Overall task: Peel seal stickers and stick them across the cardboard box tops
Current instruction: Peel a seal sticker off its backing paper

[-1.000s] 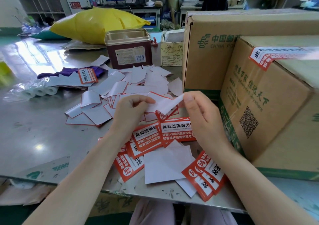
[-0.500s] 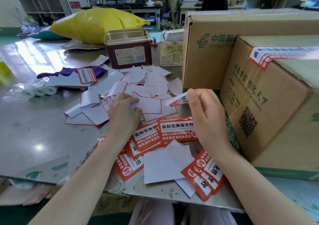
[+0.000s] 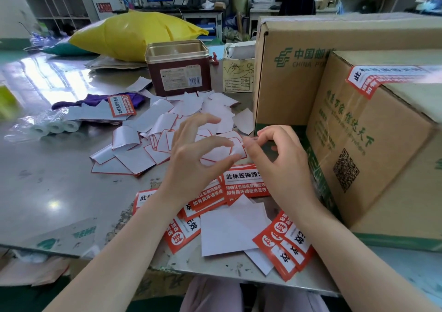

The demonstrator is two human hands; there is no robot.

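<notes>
**Observer:** Fingers (image 3: 267, 133) of the right hand (image 3: 279, 158) curled inward, thumb and forefinger pinching a peeled seal sticker (image 3: 251, 139) by its edge; only a thin blurred strip of it shows.

**Recorder:** And the left hand (image 3: 191, 158)?

**Observer:** Spread and relaxed, gripping nothing. Its thumb tip touches or nearly touches a curled white backing sheet (image 3: 235, 150) lying just beside the right thumb. Can't tell which.

**Recorder:** What's underneath?

**Observer:** Steel table (image 3: 47, 180). Behind the hands, a loose heap of spent backing papers (image 3: 148, 141), white with red borders. In front of them, a scatter of unpeeled red stickers (image 3: 246, 182), some face up, and a blank sheet (image 3: 229, 232) near the table's front edge.

**Recorder:** Boxes?

**Observer:** Near cardboard box (image 3: 382, 156) just right of the right hand, QR code on its side. One applied sticker (image 3: 366, 77) is folded over its top edge. Taller China Post box (image 3: 291, 91) stands behind it, touching.

**Recorder:** Further out?

**Observer:** Open brown tin (image 3: 178, 70), small carton (image 3: 238, 74) beside it, purple cloth (image 3: 95, 99), paper rolls in plastic (image 3: 55, 127), yellow bag (image 3: 134, 34) at the back.
</notes>
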